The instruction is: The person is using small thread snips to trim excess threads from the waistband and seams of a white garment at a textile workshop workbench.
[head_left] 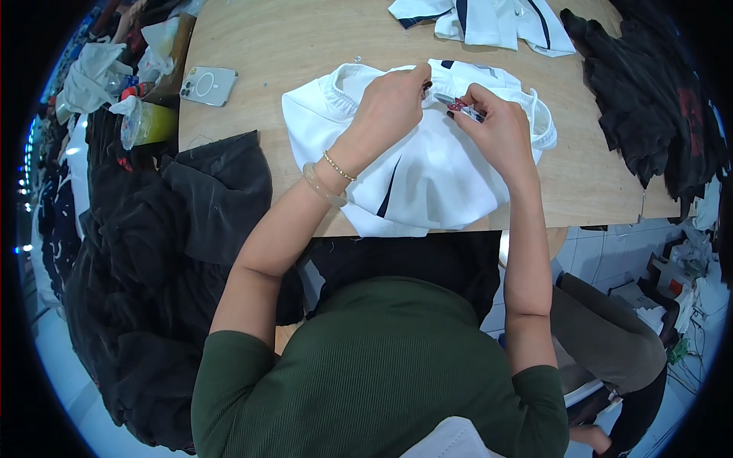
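Note:
A white garment point(450, 175) with gathered elastic edges and dark stripes lies bunched on the table in front of me. My left hand point(395, 98) is closed, its fingertips pinching the cloth near the garment's upper middle. Just right of it, my right hand point(495, 126) grips small thread snips point(467, 110) with a red-and-white patterned handle. Their metal blade points left, toward the cloth by my left fingertips. Whether the blade touches the cloth I cannot tell.
The wooden table point(267, 38) bears a phone point(208, 85) at the left and another white garment point(489, 24) at the far edge. Dark cloth point(626, 91) lies at the right, and a dark heap point(145, 290) hangs at the left beside a yellow drink cup point(149, 124). Someone sits at the lower right.

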Demonstrator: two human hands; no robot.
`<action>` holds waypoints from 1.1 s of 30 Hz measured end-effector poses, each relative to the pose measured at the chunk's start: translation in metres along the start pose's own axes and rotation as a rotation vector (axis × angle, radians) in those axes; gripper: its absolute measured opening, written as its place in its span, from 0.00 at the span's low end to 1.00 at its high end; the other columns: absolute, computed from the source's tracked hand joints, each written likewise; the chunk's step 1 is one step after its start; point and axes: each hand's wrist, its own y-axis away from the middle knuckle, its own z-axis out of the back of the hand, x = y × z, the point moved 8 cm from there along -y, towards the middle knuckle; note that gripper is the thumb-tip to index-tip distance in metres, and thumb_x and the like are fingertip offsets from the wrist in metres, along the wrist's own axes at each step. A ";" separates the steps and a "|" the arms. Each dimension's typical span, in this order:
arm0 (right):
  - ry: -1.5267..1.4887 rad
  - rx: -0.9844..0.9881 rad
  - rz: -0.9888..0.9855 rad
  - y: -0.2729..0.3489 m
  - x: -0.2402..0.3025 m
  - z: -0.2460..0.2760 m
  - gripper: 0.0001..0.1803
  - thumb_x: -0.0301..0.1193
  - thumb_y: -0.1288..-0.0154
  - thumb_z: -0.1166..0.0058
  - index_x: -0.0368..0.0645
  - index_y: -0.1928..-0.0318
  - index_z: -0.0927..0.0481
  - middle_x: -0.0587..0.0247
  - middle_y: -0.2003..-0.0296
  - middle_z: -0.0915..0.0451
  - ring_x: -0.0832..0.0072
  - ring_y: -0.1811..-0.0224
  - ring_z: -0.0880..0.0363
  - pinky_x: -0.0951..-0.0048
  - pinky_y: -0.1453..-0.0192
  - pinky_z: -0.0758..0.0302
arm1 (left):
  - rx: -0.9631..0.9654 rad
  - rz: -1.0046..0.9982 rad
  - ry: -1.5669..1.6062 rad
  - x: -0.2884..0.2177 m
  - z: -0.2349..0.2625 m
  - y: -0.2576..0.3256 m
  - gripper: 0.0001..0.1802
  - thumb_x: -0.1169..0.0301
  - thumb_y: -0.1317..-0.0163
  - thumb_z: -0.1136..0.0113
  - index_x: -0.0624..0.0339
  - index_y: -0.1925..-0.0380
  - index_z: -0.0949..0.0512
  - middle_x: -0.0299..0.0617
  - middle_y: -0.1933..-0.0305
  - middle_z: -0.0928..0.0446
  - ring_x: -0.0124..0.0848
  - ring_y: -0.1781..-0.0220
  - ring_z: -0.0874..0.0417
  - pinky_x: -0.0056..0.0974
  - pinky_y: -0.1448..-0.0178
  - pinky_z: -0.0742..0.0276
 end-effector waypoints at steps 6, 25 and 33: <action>0.027 -0.004 0.045 -0.003 0.007 -0.002 0.10 0.33 0.48 0.41 0.42 0.67 0.20 0.57 0.76 0.18 0.61 0.75 0.20 0.65 0.71 0.29 | -0.016 -0.010 0.020 -0.002 0.003 0.000 0.04 0.77 0.39 0.50 0.63 0.64 0.28 0.52 0.71 0.20 0.49 0.68 0.19 0.46 0.64 0.25; -0.163 -0.606 -0.293 0.055 -0.112 0.107 0.11 0.32 0.37 0.43 0.39 0.60 0.27 0.71 0.74 0.28 0.82 0.70 0.32 0.81 0.63 0.32 | 0.180 -0.010 0.447 -0.070 0.022 0.070 0.07 0.70 0.45 0.36 0.58 0.66 0.19 0.40 0.50 0.25 0.38 0.57 0.21 0.37 0.55 0.23; 0.179 -0.334 -0.508 0.040 -0.094 0.079 0.18 0.42 0.44 0.40 0.38 0.67 0.23 0.50 0.69 0.18 0.54 0.64 0.19 0.58 0.60 0.26 | -0.098 0.491 -0.418 0.112 0.088 0.034 0.19 0.58 0.45 0.36 0.66 0.71 0.23 0.52 0.65 0.22 0.48 0.67 0.19 0.45 0.62 0.23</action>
